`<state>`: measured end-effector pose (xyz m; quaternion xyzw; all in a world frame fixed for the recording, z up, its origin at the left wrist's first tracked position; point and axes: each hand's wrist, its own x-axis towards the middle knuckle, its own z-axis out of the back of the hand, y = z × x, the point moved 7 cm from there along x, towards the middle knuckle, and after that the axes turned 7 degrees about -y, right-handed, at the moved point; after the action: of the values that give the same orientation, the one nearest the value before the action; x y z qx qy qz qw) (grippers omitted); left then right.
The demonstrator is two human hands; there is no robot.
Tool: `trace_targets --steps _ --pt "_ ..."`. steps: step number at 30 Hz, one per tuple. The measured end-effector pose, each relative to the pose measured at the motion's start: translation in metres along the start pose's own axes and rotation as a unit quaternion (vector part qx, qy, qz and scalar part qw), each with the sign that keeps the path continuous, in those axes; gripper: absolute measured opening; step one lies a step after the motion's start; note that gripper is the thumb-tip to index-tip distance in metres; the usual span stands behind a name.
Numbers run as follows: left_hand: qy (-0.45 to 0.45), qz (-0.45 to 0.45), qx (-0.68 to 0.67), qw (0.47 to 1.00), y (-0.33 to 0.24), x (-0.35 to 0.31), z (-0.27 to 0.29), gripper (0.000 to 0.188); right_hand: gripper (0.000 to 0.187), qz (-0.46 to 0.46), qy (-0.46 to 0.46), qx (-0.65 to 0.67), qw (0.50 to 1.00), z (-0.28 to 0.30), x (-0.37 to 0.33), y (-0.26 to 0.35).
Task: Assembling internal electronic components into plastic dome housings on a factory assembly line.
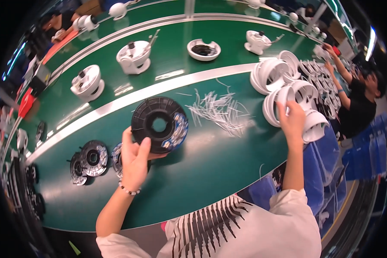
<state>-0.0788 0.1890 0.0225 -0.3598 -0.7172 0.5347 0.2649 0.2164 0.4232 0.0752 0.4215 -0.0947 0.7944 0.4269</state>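
My left hand (135,161) is closed on the rim of a round black plastic disc (148,116), held up above the green table. The disc has a hole in its middle and a blue circuit board with small white parts along its right side. My right hand (292,120) reaches to the stacks of white plastic rings at the right, its fingers closed on the edge of one white ring (285,95). Several similar black discs (93,158) lie on the table to the left of my left hand; one is partly hidden behind it.
A loose pile of thin white strips (219,112) lies mid-table. Beyond a metal rail, white round housings (134,56) and a white bowl with black parts (204,50) stand on a green surface. Blue bags (324,163) hang at the right. A co-worker (359,103) reaches in at the right.
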Motion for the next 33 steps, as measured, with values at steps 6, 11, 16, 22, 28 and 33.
trace_targets --steps 6,11,16,22,28,33 --pt "-0.023 0.009 -0.020 1.000 0.002 -0.001 0.022 0.037 0.013 0.209 0.103 0.141 0.962 0.056 -0.047 0.125" --pt "0.001 -0.009 -0.072 0.997 0.007 0.006 0.011 0.042 0.011 0.300 0.316 0.199 0.878 0.035 -0.115 0.148" --pt "-0.009 -0.008 -0.086 0.996 0.010 0.006 0.017 0.047 0.037 0.273 0.416 0.216 0.840 0.007 -0.117 0.154" --pt "-0.040 -0.052 -0.066 0.996 0.015 0.012 0.025 0.051 0.102 0.152 0.420 0.135 0.885 -0.021 -0.109 0.168" --pt "-0.079 -0.096 0.039 0.992 0.032 0.026 0.016 0.048 0.102 0.100 0.369 0.290 0.877 -0.024 -0.074 0.139" --pt "-0.060 -0.093 0.077 0.991 0.051 0.017 -0.016 0.051 0.109 -0.021 0.135 0.532 0.836 -0.045 -0.037 0.142"
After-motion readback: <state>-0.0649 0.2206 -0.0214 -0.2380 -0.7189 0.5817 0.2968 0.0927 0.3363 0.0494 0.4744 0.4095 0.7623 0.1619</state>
